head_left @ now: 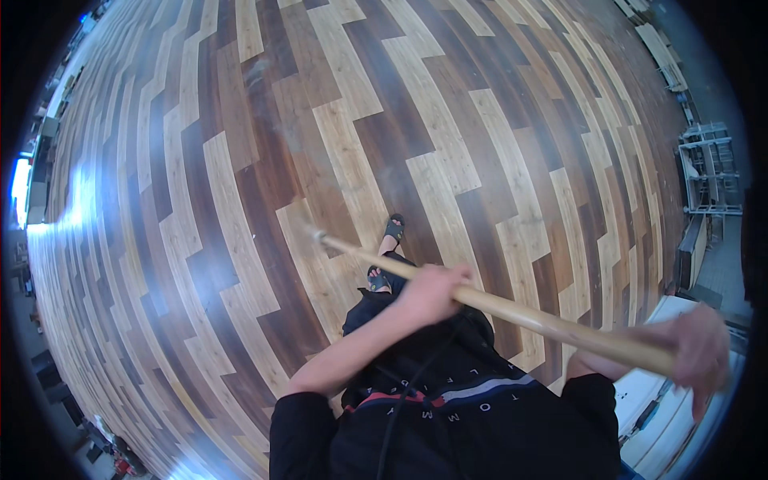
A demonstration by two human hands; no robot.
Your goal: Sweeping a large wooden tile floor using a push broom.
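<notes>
A long wooden pole (528, 318) runs from lower right up to the left, and its far end meets the floor at a blurred head near my feet. My left hand (432, 290) is closed around the pole's middle. My right hand (700, 352) grips its upper end at the right edge, blurred by motion. My sandalled feet (388, 252) stand on the patterned wooden plank floor (240, 200), just right of the pole's tip.
A white surface (664, 400) sits at the lower right beside me. Metal racks (708, 168) stand along the right edge. Furniture and clutter line the far left rim. A bright light reflection lies on the floor at left.
</notes>
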